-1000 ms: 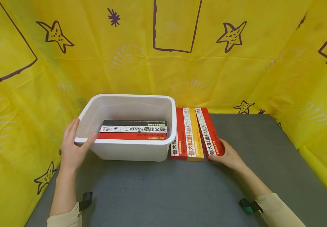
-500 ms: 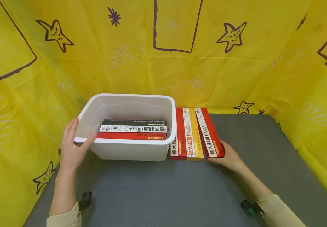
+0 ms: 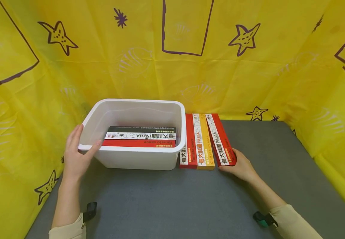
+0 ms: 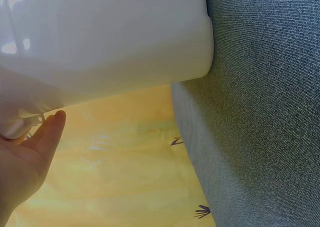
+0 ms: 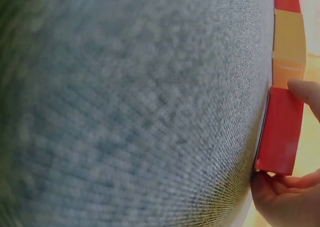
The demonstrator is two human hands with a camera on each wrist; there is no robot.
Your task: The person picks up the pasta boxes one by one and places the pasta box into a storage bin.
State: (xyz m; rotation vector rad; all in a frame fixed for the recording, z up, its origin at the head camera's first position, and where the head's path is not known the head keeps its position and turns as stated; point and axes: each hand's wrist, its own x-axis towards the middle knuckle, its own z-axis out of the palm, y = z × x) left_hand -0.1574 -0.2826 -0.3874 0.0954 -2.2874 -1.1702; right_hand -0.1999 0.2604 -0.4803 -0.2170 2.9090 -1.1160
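Leftward, the left hand [image 3: 78, 156] pinches the rim of a white bin [image 3: 136, 160] holding pasta boxes [image 3: 141, 142]; the right hand [image 3: 242, 167] pinches the near end of the rightmost red box [image 3: 221, 136], aslant beside a yellow box [image 3: 204, 142] on the counter [image 3: 166, 202].

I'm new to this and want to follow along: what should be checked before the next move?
1. Right hand grips the rightmost red box between thumb and fingers: ok.
2. Left hand holds the white bin by its rim: ok.
3. Near end of that red box apart from the yellow box: ok.
4. Far end apart too: cannot tell.
5. Space behind the black box inside the bin: ok.
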